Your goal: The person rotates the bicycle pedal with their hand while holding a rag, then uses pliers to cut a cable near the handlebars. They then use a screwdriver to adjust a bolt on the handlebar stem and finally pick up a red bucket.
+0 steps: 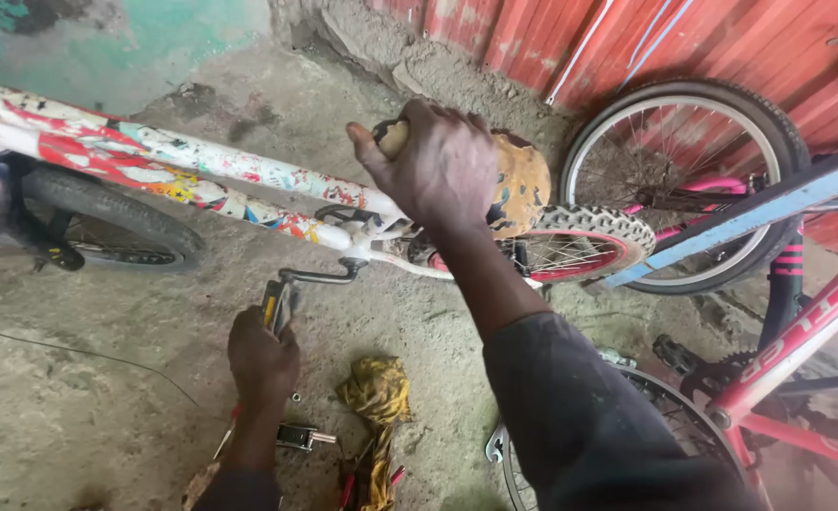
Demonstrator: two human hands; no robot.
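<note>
- The small bicycle with a white frame tube (201, 175) splashed in red, blue and yellow stands across the far side of the scene, its black front tyre (106, 227) at the left and its knobbly grey-and-red rear tyre (594, 232) to the right. The paint looks chipped and busy, the tube dusty.
- The left hand (263, 355), near and left of centre, is closed around the black pedal with a yellow reflector (275, 305) at the end of the dark crank arm (319, 276). If the pedal turns freely on its spindle, I judge the grip could slip and the knuckles could scrape the rough concrete floor (78, 416) just below.
- Beside that forearm lie a small metal tool with a red part (298, 436) and a crumpled yellow rag (376, 393). A tiny nut-like piece sits near them; loose bits like these could roll off and get lost in the grit.
- The right hand (438, 170), farther and at centre, is clamped over the nose of the worn tan saddle with blue patches (523, 185), bracing the bicycle. Should this hold loosen while the pedal is pushed, the bicycle would likely tip or roll.
- At the right, a pink bicycle wheel (684, 180), a blue frame tube (750, 213) and a red bicycle frame (797, 341) crowd close. A lurch that way could tangle the rear tyre with them.
</note>
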